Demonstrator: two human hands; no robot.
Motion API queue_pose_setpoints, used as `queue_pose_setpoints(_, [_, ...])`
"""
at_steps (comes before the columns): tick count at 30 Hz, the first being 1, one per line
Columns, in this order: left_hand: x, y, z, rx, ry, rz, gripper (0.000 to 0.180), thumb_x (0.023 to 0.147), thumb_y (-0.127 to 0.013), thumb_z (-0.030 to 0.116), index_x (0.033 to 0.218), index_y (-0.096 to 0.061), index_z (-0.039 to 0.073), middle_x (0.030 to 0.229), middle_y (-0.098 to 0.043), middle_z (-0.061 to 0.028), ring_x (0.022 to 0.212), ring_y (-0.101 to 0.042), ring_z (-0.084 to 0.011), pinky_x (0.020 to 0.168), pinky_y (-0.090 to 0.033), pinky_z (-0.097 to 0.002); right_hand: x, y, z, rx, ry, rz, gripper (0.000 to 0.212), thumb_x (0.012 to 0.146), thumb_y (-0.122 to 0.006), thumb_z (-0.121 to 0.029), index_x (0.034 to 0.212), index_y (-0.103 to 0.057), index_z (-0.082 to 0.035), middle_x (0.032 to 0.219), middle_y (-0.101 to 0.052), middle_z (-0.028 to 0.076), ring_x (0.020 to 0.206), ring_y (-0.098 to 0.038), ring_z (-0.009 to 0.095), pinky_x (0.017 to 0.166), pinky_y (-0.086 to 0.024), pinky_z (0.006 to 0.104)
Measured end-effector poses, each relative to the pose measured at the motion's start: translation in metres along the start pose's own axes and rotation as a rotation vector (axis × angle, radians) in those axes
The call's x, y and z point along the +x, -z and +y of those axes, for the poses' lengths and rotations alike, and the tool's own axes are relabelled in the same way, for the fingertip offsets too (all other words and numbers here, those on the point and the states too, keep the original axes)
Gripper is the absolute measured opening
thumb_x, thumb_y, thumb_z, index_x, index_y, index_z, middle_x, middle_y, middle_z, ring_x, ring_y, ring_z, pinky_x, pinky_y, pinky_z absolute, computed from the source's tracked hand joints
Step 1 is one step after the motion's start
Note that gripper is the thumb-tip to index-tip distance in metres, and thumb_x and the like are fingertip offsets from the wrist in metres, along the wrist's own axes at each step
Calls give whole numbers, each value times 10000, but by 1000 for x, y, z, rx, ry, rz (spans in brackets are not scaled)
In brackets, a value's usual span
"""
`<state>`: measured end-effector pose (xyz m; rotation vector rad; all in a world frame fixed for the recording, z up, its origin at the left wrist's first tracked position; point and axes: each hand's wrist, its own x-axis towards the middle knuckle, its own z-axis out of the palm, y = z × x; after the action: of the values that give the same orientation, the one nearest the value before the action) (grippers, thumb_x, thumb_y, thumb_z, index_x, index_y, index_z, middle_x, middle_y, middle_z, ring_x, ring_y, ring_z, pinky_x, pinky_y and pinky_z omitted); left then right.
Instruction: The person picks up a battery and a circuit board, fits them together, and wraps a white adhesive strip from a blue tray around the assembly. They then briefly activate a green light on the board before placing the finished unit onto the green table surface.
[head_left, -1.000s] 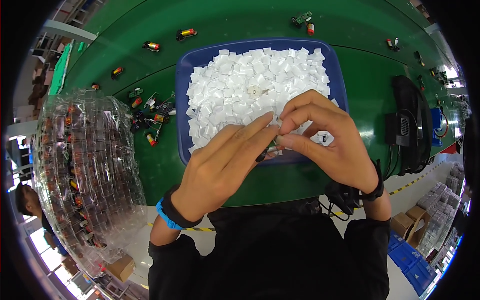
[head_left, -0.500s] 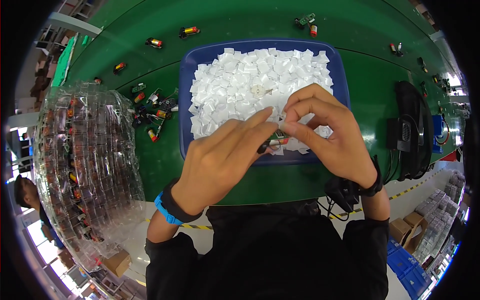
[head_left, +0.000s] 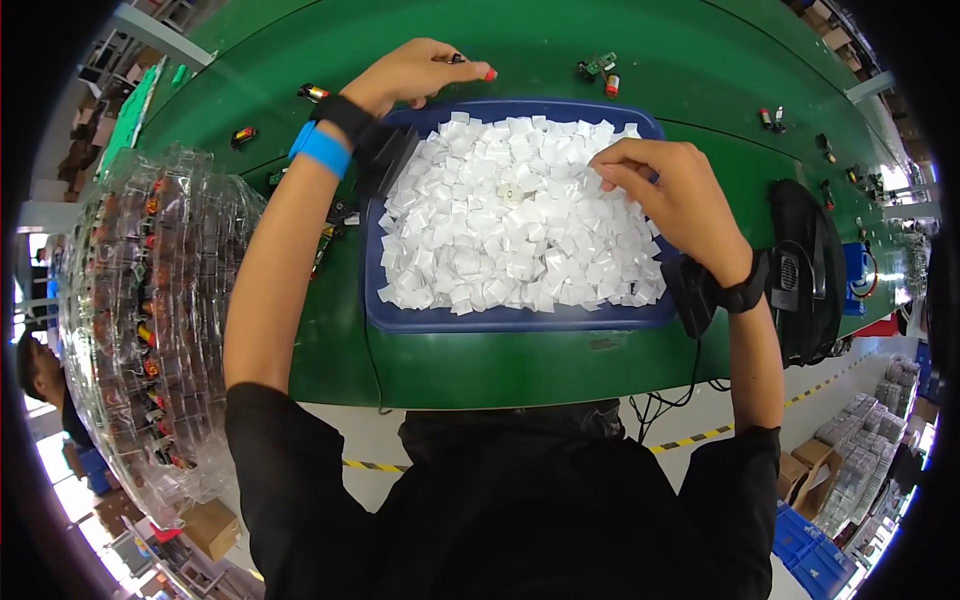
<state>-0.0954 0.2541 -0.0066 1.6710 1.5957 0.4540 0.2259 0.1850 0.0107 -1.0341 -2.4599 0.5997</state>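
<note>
Past the far rim of the blue tray (head_left: 520,318), my left hand (head_left: 415,72) is closed round a small battery with a red end (head_left: 488,74) and a black part. Most of that battery is hidden by the fingers. Over the right part of the tray my right hand (head_left: 680,190) is bent, thumb and forefinger together just above the white square pieces (head_left: 480,230). Whatever lies between those fingertips is too small to make out. A cream-coloured round piece (head_left: 512,190) rests on the white heap.
Stacked clear plastic trays with parts (head_left: 150,320) stand at the left. A green circuit board with a battery (head_left: 600,68) and other battery parts (head_left: 243,136) lie on the green table (head_left: 480,365). At the right are a black bag-like object (head_left: 805,270) and a blue box (head_left: 857,270).
My hands have parted from above the tray. The left one has moved far and left with the battery; the right one has moved slightly right and farther away.
</note>
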Motion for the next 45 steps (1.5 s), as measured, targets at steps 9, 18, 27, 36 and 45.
queue_pose_setpoints(9, [90,-30,-17,255,-241,341,389,875,-724,334,1144,-677,56,1031,-701,-137,913,-691,-236,723,-561,-321,1,1,10,193,-38,74,273,861,-678,-62,1129,-663,-9,937,-743,104,735,-679,182,652,-507,289])
queue_pose_setpoints(18, [148,-103,59,560,-281,135,406,850,-729,384,1082,-668,57,1033,-690,-155,850,-691,-245,688,-570,-383,-1,6,-9,-162,-18,168,306,810,-756,-96,1094,-672,-20,939,-748,98,701,-687,142,573,-504,265])
queue_pose_setpoints(27, [52,-70,80,23,-607,231,306,697,-860,197,820,-624,46,791,-700,-105,751,-693,-264,662,-526,-370,-20,12,-8,15,-273,198,301,842,-757,-96,1123,-667,-36,811,-682,50,648,-612,87,575,-500,256])
queue_pose_setpoints(36, [-161,-100,83,-36,-538,362,227,774,-795,87,851,-603,-5,997,-636,-118,825,-657,-240,717,-588,-326,-49,-17,-64,-4,146,283,277,737,-763,30,1005,-710,-14,823,-708,80,640,-657,188,529,-495,270])
queue_pose_setpoints(45, [-226,-123,45,-986,-307,259,254,904,-721,120,1075,-575,1,1130,-600,-179,859,-654,-176,640,-589,-301,-74,-35,-87,258,271,282,368,660,-767,42,1019,-710,-17,941,-737,118,696,-697,245,573,-535,279])
